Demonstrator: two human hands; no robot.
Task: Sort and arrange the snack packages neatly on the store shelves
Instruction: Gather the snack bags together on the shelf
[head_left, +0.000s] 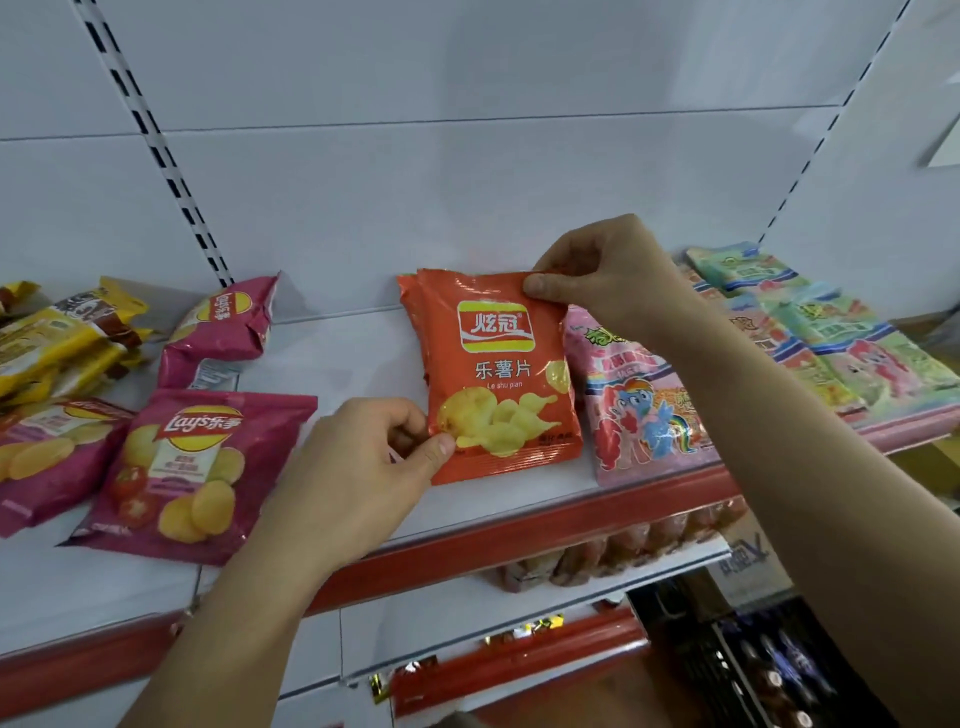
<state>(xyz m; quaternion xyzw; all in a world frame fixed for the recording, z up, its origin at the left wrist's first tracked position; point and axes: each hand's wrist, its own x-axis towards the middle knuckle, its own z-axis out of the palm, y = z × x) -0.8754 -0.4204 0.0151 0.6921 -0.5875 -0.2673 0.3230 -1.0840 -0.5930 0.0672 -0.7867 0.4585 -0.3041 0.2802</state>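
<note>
The orange potato chip bag (498, 374) sits about the middle of the white shelf (332, 353), leaning back toward the rear panel (467, 197), with a second orange bag just showing behind its left edge; it is held at opposite corners, I'd say so it can be squared up and set straight without crushing the chips inside. The left hand (358, 462) pinches the lower left corner between thumb and curled fingers; the right hand (602, 275) pinches the upper right corner, thumb across the front of the foil. The bag is glossy and puffed with air, creased along its top seal; its face carries a red-and-yellow logo with white Chinese characters, the words "Le shu pian", and pale yellow chips pictured along the bottom. Just beside it on the right lies a pink cartoon-pony snack pack (634, 405), touching or nearly touching the orange bag; further right are green and pink packs (841, 332) laid flat in overlapping rows. To the left, well apart, magenta Lay's bags (192, 467) lie flat and askew, with yellow packs (62, 338) beyond them, so that side looks not yet sorted.
</note>
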